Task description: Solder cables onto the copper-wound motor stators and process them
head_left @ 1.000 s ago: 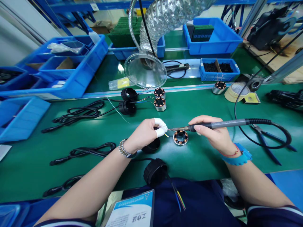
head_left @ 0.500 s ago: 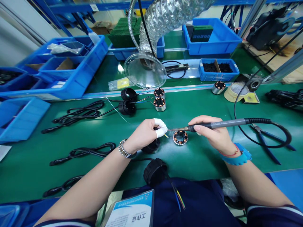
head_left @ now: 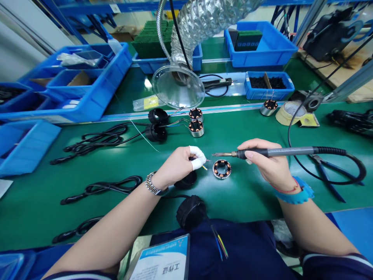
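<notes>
Near the frame's middle, the left hand (head_left: 181, 162) pinches thin wires (head_left: 204, 167). Above, two motor stators (head_left: 196, 132) look wired already; the center stator (head_left: 222, 176) seems not yet wired. Right of center, the right hand (head_left: 267, 164) grips a soldering iron (head_left: 287, 152).

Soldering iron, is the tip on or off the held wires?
Off: a small gap shows between the soldering iron tip and the wires in the left hand.
</notes>
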{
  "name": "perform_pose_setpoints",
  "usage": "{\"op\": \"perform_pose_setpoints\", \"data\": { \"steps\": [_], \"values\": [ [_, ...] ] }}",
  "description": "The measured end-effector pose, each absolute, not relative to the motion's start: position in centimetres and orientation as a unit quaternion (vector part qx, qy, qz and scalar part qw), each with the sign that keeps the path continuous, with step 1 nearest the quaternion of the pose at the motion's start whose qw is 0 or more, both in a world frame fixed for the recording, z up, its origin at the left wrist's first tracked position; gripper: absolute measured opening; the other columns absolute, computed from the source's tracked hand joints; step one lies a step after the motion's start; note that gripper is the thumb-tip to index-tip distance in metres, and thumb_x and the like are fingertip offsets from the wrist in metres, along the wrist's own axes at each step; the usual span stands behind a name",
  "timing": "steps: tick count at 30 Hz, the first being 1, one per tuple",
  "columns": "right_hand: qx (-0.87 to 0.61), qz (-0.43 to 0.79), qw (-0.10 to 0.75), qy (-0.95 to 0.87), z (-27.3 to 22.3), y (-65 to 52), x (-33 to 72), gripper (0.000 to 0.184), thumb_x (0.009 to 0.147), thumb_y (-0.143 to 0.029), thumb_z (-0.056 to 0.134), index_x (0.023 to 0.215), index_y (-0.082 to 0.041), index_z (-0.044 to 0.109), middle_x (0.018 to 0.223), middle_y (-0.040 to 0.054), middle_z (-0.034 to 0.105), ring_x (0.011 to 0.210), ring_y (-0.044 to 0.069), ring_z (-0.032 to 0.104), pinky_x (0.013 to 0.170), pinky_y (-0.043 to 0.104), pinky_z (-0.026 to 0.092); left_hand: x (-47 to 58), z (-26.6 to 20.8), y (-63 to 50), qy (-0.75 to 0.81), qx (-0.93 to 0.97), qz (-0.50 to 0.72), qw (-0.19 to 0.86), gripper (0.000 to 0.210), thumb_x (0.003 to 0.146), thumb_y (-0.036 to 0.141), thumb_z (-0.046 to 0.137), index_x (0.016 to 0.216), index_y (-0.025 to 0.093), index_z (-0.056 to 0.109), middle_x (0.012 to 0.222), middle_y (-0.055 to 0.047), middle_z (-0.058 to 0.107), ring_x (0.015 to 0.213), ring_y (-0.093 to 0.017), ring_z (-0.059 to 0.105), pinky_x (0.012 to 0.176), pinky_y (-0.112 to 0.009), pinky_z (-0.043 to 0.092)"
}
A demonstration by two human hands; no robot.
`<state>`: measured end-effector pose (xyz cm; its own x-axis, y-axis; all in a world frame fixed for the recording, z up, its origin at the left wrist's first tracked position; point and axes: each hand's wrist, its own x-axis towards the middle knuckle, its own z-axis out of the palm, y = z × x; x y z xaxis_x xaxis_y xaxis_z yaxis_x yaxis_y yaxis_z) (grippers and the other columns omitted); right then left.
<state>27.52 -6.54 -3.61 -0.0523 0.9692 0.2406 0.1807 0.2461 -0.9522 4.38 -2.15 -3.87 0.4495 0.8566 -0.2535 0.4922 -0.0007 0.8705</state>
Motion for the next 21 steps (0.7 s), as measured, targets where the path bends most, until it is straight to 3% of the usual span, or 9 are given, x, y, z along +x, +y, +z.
{"op": "perform_pose_setpoints", "data": {
  "steps": [7, 21],
  "values": [
    [-0.49, 0.302, 0.48, -0.662, -2.89, -6.74, 27.22, 0.021, 0.07, -0.026, 0.067, 0.09, -0.021, 0.063, 0.084, 0.0004, 0.065, 0.075, 0.014, 0.059, 0.067, 0.026, 0.048, 4.52, -3.79, -2.17, 0.492, 0.685, 0.179, 0.507, 0.015, 0.07, 0.028, 0.058, 0.065, 0.014, 0.057, 0.065, 0.0, 0.058, 0.061, -0.011, 0.049, 0.06, -0.023, 0.038],
    [-0.509, 0.222, 0.48, -0.679, -3.08, -6.99, 27.03, 0.022, 0.073, -0.03, 0.063, 0.094, -0.023, 0.063, 0.087, 0.0015, 0.065, 0.078, 0.016, 0.06, 0.07, 0.028, 0.051, 4.34, -4.09, -2.19, 0.486, 0.686, 0.187, 0.508, 0.016, 0.07, 0.029, 0.058, 0.065, 0.014, 0.057, 0.065, 0.0, 0.058, 0.062, -0.012, 0.05, 0.061, -0.024, 0.039]
  ]
}}
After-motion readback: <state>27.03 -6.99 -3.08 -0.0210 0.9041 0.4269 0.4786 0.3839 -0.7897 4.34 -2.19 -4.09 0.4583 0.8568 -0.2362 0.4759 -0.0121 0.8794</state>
